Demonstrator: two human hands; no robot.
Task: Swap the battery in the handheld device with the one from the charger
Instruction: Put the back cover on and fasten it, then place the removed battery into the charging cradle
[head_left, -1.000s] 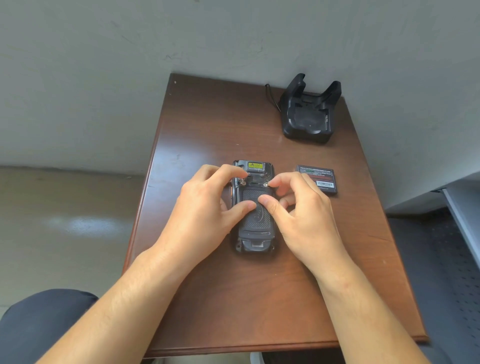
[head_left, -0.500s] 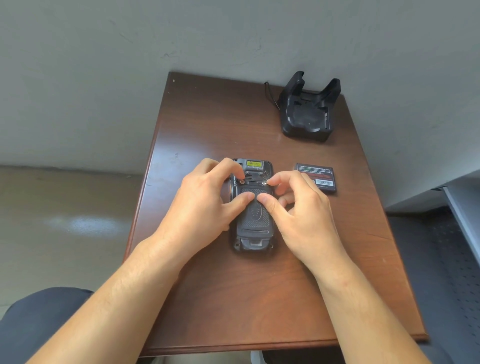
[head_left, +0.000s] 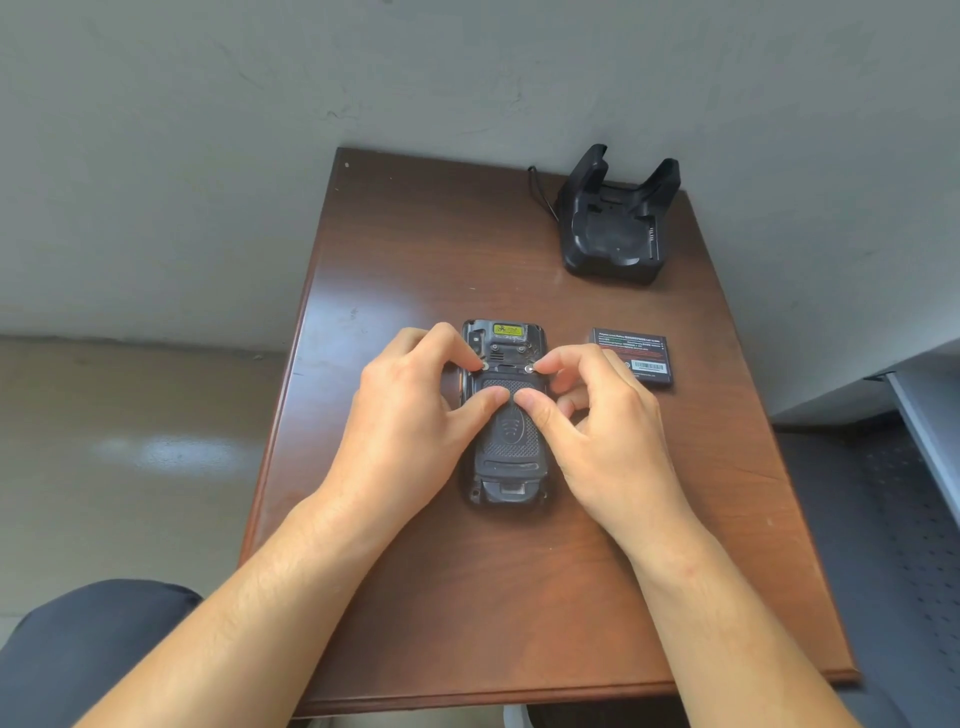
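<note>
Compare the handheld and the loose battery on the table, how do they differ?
The handheld lies face down under both hands, left hand and right hand, while the battery lies untouched to its right. The handheld is long, bulky and rounded; the battery is a small flat rectangle. The handheld's back is textured rubber with two silver latches; the battery shows a printed label with a barcode. Both are black and rest flat on the table.
</note>
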